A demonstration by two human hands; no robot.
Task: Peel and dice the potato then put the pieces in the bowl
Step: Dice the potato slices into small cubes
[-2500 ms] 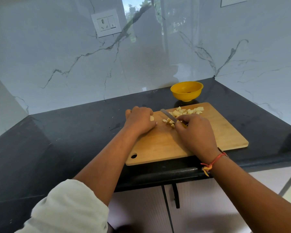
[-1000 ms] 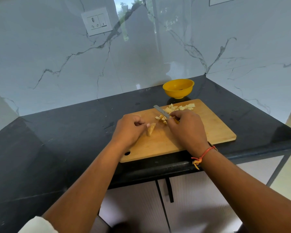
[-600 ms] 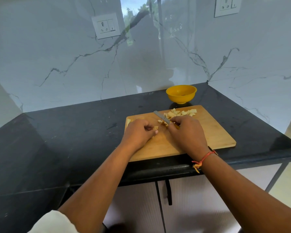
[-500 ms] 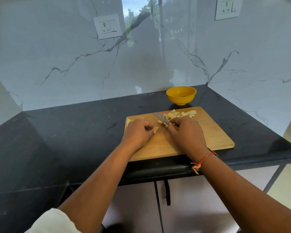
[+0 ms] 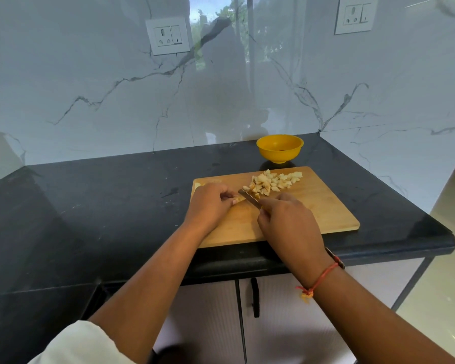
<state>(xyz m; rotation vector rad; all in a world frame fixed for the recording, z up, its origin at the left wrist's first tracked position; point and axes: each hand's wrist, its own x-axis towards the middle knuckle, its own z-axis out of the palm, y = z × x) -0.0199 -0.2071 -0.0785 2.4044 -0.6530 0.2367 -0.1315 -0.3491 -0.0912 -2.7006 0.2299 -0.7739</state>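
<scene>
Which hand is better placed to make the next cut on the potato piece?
The right hand: it grips the knife, whose blade lies beside the potato piece that the left hand pinches on the cutting board.

The 2 bare forearms reach forward and converge. The left hand (image 5: 210,206) lies knuckles up, its fingertips curled down and pinching a potato piece (image 5: 237,199). The right hand (image 5: 289,222), just beside it, is fisted round a knife (image 5: 248,198), back of the hand upward, wrist straight.
</scene>
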